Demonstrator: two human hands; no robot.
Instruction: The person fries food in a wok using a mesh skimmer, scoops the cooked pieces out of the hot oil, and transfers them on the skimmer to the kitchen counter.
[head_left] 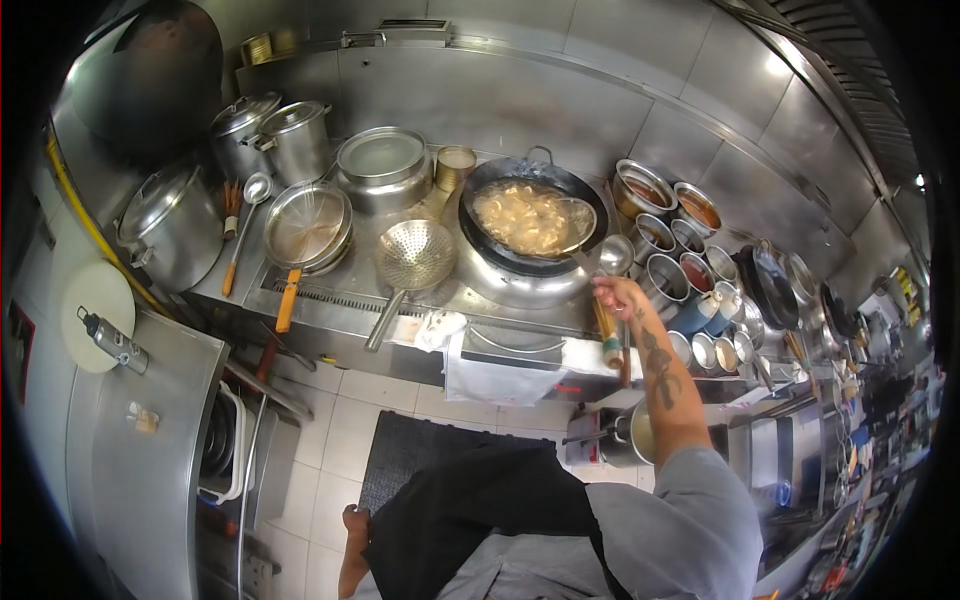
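My right hand [619, 296] reaches over the front of the stove, its fingers closed on the handle of a ladle [616, 254]. The ladle's bowl is just beyond my fingers, beside the wok's right rim. Left of it, a black wok [471, 224] holds pale food pieces in bubbling liquid. A wire skimmer [579, 222] dips into the wok's right side; I cannot trace its handle. Below my right hand is a bamboo brush [607, 338] with a green band. My left hand [356, 518] hangs low beside my black apron, its fingers too hidden to read.
A perforated strainer [415, 252], a sieve [308, 222] and a lidded metal pot [175, 228] stand left of the wok. To its right are several sauce containers [667, 277]. A steel counter [150, 470] with a water bottle [115, 345] is at left; a black mat [400, 450] covers floor tiles.
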